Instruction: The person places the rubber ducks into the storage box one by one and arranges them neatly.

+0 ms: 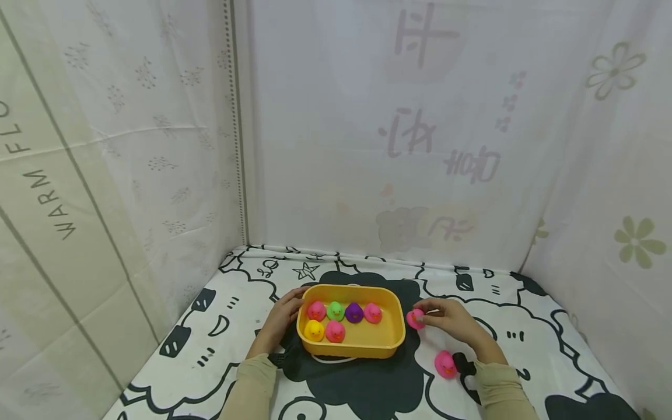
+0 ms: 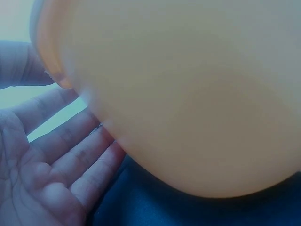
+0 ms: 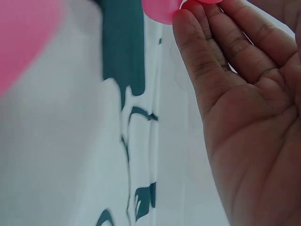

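A yellow plastic tub (image 1: 375, 351) stands on the cloth with several small toy ducks inside. At its left end is my left hand (image 1: 282, 318); in the left wrist view the fingers (image 2: 70, 150) lie fairly straight against the tub wall and the thumb is by the rim. Just off the tub's right end, my right hand (image 1: 448, 318) pinches a pink toy duck (image 1: 414, 319) between thumb and fingertips. Only part of that duck shows in the right wrist view. Another pink duck (image 1: 445, 364) sits on the cloth nearer me, below the right hand.
In the tub are a green duck (image 1: 335, 311), a purple duck (image 1: 354, 313), a yellow duck (image 1: 314, 331) and several pink ones, mostly toward the left. A black-and-white patterned cloth (image 1: 336, 402) covers the table. Pale curtains (image 1: 336, 146) hang behind and at both sides.
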Demonstrator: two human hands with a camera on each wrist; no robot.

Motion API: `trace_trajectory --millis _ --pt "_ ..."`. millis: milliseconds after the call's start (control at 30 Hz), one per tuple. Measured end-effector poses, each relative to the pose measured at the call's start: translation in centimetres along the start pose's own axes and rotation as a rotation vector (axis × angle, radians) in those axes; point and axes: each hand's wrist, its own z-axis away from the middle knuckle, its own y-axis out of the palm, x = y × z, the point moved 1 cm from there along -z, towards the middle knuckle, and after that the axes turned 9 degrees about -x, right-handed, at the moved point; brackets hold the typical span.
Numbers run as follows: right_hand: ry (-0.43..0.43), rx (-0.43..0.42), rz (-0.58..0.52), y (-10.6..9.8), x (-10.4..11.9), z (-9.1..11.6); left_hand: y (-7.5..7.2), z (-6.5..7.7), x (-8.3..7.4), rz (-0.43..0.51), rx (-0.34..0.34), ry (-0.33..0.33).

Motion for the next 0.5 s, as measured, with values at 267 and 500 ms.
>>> trace_trajectory --millis 267,500 --pt "0.040 -0.025 0.031 -0.4 1.5 -2.1 0.1 -0.2 -0.3 0.008 -0.005 0.005" --pt "0.015 -0.016 0.004 -0.2 2.0 -2.5 -0.2 0.1 0.0 -0.015 0.000 0.002"
